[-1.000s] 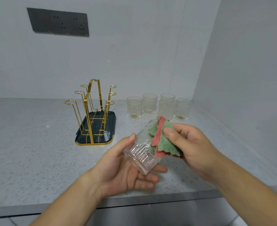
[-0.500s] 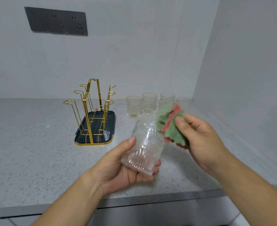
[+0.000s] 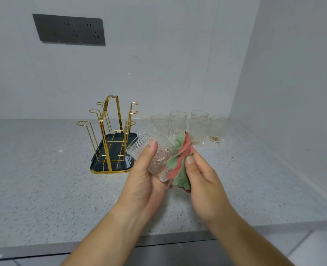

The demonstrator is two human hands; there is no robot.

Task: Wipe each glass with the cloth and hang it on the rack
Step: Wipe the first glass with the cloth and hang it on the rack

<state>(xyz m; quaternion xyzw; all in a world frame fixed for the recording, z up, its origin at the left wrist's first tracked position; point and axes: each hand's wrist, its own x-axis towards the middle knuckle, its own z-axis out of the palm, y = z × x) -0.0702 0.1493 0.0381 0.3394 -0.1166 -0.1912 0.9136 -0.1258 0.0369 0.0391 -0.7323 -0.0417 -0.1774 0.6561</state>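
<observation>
Tipping further over than a moment ago, the glass (image 3: 156, 155) lies gripped by the left hand (image 3: 143, 183); the right hand (image 3: 204, 184) pinches the cloth (image 3: 180, 167), now touching it.

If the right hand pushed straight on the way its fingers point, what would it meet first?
Probably the held glass: the right hand seems to press the cloth against it, with the left hand gripping it. Depth beyond is unclear.

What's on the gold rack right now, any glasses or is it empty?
Empty. Every loop of the gold rack is bare; the glasses stand on the counter to its right.
</observation>
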